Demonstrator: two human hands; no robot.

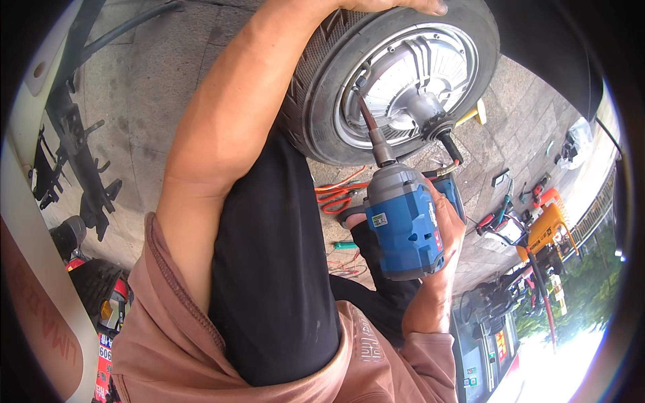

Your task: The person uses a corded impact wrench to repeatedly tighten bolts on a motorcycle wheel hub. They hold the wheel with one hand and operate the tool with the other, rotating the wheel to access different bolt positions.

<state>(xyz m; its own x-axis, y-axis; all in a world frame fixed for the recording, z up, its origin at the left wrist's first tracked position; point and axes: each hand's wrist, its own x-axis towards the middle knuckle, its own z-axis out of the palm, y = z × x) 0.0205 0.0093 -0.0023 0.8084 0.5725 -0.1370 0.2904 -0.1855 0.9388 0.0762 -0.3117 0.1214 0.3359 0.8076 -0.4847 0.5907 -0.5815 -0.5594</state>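
Observation:
A scooter-type hub-motor wheel (306,111) with a black tyre and silver metal cover stands tilted in front of me. My left hand (396,5), partly cut off by the upper edge, lies over the tyre's top with the visible fingers stretched out. My right hand (449,225) is wrapped round the handle of a blue cordless impact driver (406,225). From its grey nose a long brownish bit (368,114) runs up to the cover's left rim. Whether the tip sits in a screw, I cannot tell. The axle (449,144) sticks out toward me with a cable beside it.
Orange-red cables (336,195) lie on the paving below the wheel. To the right are hand tools (500,211), a yellow-orange case (544,232) and a clear plastic bag (576,144). A black metal frame (74,141) stands left. A parked vehicle (480,356) is lower right.

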